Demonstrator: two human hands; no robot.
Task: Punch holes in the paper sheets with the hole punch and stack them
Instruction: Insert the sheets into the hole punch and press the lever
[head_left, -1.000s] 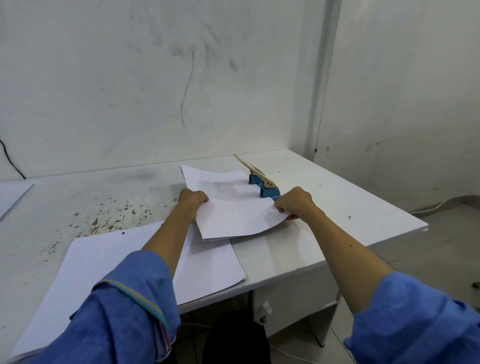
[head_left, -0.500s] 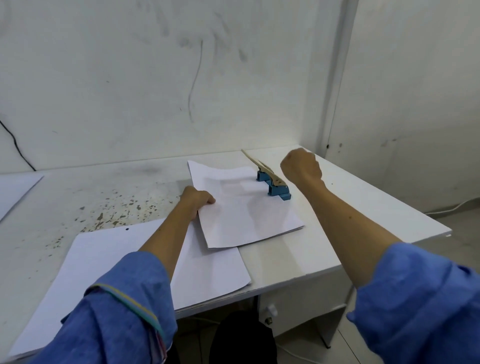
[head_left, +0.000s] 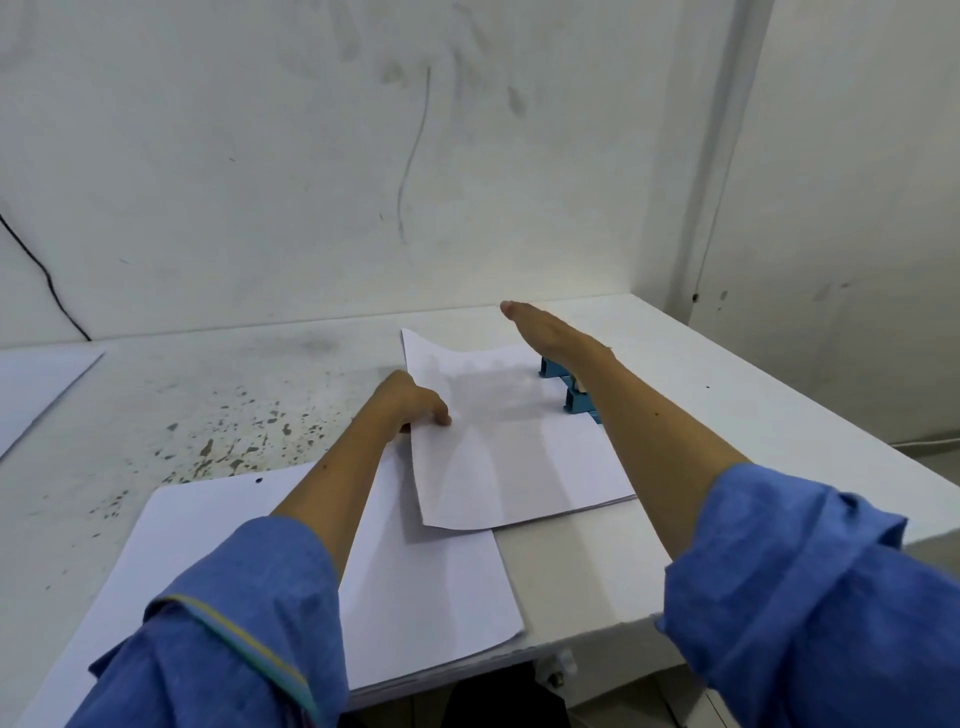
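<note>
While the right hand (head_left: 540, 330) lies flat w/ straight fingers over the hole punch (head_left: 569, 387), palm down on its lever, the left hand (head_left: 410, 402) pinches the left edge of the paper sheets (head_left: 514, 441), thumb on top, fingers curled under. Head view only, looking down over both forearms in rolled blue sleeves (head_left: 810, 587).

Punch: blue body, mostly hidden under the right hand & wrist; only two blue blocks show, at the right edge of the sheets. Can't tell how far the lever is pressed. Sheets' right edge sits in/at the punch; far left corner curls up slightly. Thin bundle, lying on the white bench (head_left: 753, 415), roughly centre-right.

Near side: a bigger stack of paper (head_left: 426, 587) lies flat on the bench, front-left, reaching the bench's front edge. The held sheets' near left corner overlaps it. One small dark hole (head_left: 258, 479) visible near the stack's far edge.

Bench surface left of the sheets is speckled w/ dark stains (head_left: 228, 441). Another sheet (head_left: 36, 389) at far left, well apart, cut by the frame. Black cable (head_left: 47, 280) runs down the wall at left. Wall (head_left: 363, 156) scuffed, w/ a thin dark streak.
</note>
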